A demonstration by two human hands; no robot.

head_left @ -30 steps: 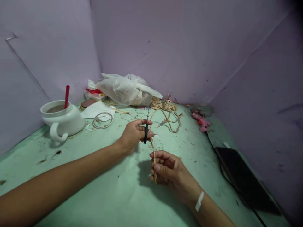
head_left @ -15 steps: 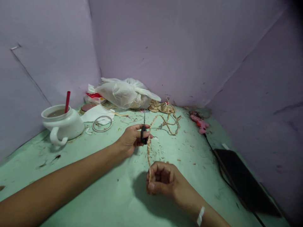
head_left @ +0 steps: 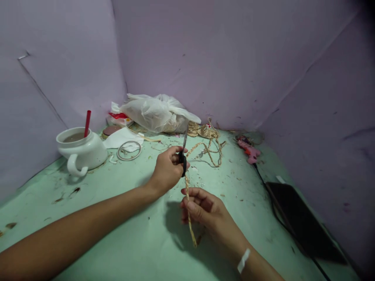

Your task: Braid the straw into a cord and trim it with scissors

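Note:
My left hand (head_left: 170, 168) is closed around the black handles of a pair of scissors (head_left: 184, 162), whose blades point away from me toward the wall. A tan braided cord (head_left: 188, 185) runs beneath or through the same fingers; exactly how they grip it is hidden. Lower down, my right hand (head_left: 205, 208) pinches the cord between thumb and fingers. Its near end hangs below the right thumb, over the green tabletop. Beyond the left hand the cord's far part lies in loose loops on the table.
At left stands a white mug (head_left: 83, 150) with liquid and a red straw. A metal ring (head_left: 129, 157) lies near white paper. A plastic bag (head_left: 155, 113) and woven tan pieces (head_left: 206, 131) rest along the wall. At right are a pink glue gun (head_left: 249, 151), its cable and a dark flat device (head_left: 304, 220).
My right hand slid down the cord toward me, then moved back up, leaving the cord's end hanging below it. The left hand turned slightly, still with the scissors.

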